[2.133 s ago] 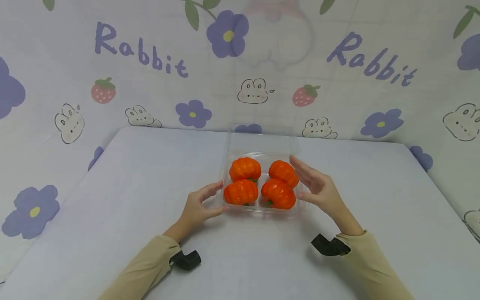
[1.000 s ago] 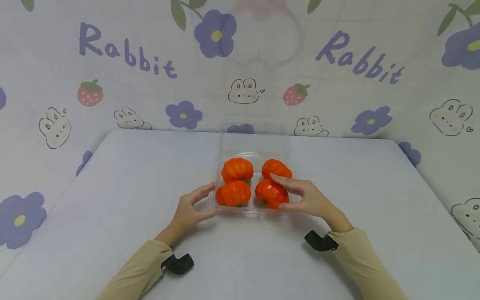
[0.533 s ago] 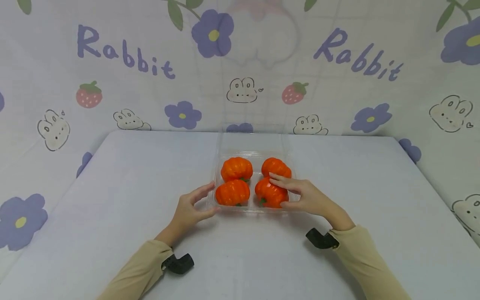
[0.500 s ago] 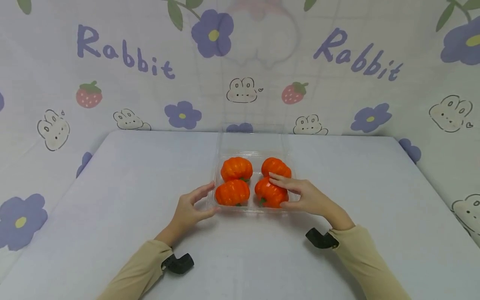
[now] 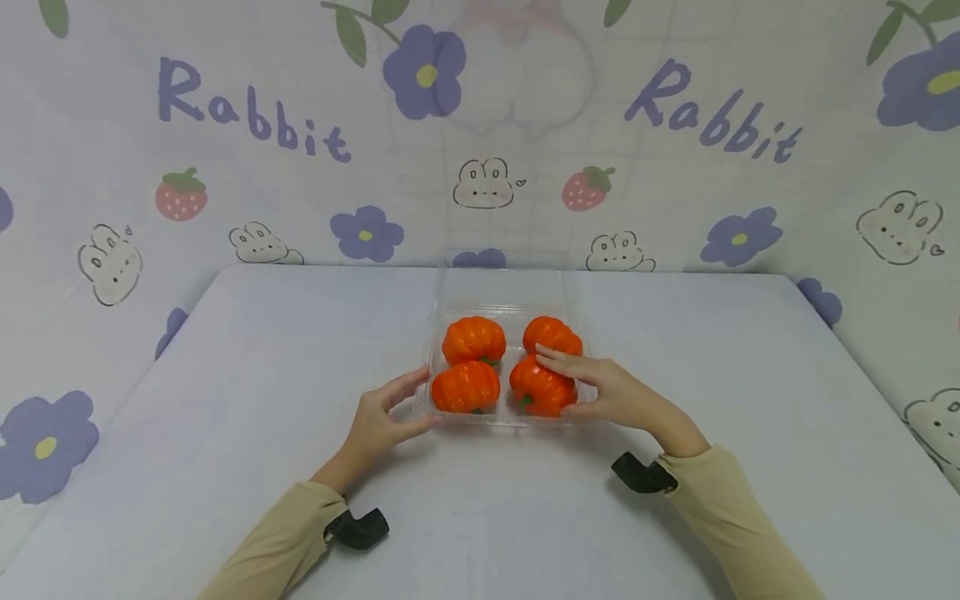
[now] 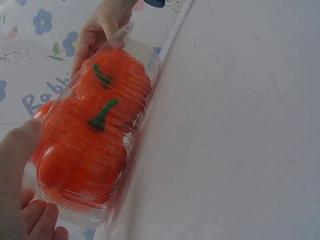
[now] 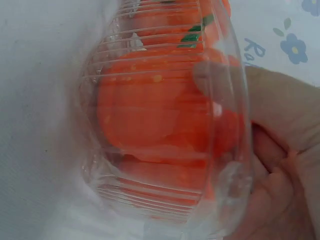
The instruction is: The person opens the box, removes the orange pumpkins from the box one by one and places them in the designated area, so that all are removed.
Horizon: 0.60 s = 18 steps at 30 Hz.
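Note:
A clear plastic clamshell container (image 5: pixel 506 419) lies in the middle of the table, its lid (image 5: pixel 510 287) folded back. Inside are several small orange pumpkins with green stems. My left hand (image 5: pixel 381 421) holds the container's left side, thumb at the front corner and fingers further back. In the left wrist view, that thumb (image 6: pixel 25 137) lies at the rim. My right hand (image 5: pixel 618 396) reaches over the right rim and grips the front right pumpkin (image 5: pixel 542 387), fingers on top and thumb low in front. Through the clear wall, the right wrist view shows the thumb against this pumpkin (image 7: pixel 150 105).
Two pumpkins sit on the left, one behind (image 5: pixel 474 340) and one in front (image 5: pixel 465 387); another (image 5: pixel 552 333) is at the back right. A white cloth covers the table (image 5: pixel 300 333). Behind hangs a printed curtain (image 5: pixel 300 192) with rabbits and flowers.
My right hand has gone from the container's right edge inward onto the front right pumpkin, then stayed nearly still. My left hand keeps its place at the container. The head view has shifted slightly.

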Motion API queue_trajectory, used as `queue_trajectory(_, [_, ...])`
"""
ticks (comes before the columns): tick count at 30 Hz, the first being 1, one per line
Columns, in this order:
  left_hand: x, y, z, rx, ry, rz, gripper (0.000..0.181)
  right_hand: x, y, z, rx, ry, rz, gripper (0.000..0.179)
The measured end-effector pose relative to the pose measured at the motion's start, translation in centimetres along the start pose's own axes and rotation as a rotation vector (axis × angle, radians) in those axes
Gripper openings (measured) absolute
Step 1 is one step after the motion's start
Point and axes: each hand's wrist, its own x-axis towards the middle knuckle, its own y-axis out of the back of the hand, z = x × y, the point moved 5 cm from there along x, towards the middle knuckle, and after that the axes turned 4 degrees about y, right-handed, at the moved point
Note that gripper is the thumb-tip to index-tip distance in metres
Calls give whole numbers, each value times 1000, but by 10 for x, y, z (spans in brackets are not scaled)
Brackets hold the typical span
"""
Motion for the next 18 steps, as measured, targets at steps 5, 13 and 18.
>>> queue_trajectory(5, [0,0,-2,-24,22,-7,56,1,0,-3,-13,-16,-32,69])
queue_trajectory(13, [-1,2,-2,-7,13,0,57,2,3,-4,-105,26,22,67])
queue_trajectory(18, [-1,1,-4,-20,38,-11,58,-1,4,-2,-108,49,93,64])
